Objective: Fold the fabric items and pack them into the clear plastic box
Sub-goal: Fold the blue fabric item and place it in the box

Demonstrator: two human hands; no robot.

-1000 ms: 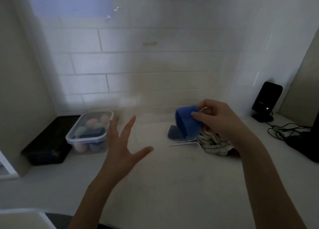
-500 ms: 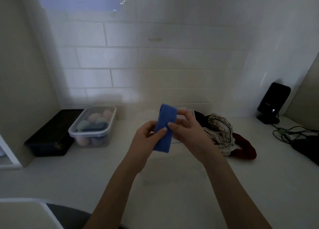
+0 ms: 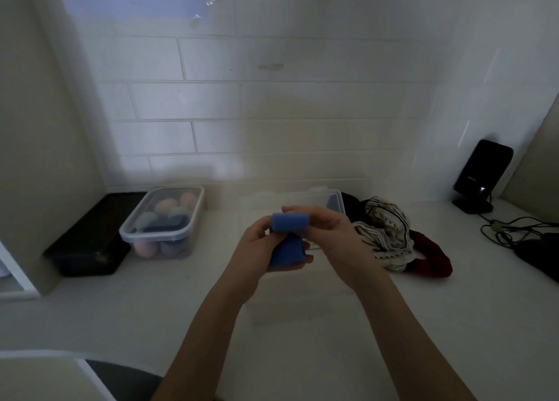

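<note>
Mount: single wide-angle head camera.
Facing: forward and down, toward the tiled wall (image 3: 272,104) beyond the hands.
Range: close; left hand (image 3: 257,249) and right hand (image 3: 332,240) sit mid-frame.
Shared coverage: none; one view only.

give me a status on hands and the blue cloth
Left hand and right hand both shut on blue cloth, top folded over, held above counter. Clear box behind hands. Nothing in the way.

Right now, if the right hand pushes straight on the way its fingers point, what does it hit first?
The right hand points left across the blue fabric it pinches, so it would likely meet the left hand first; depth is unclear.
</note>
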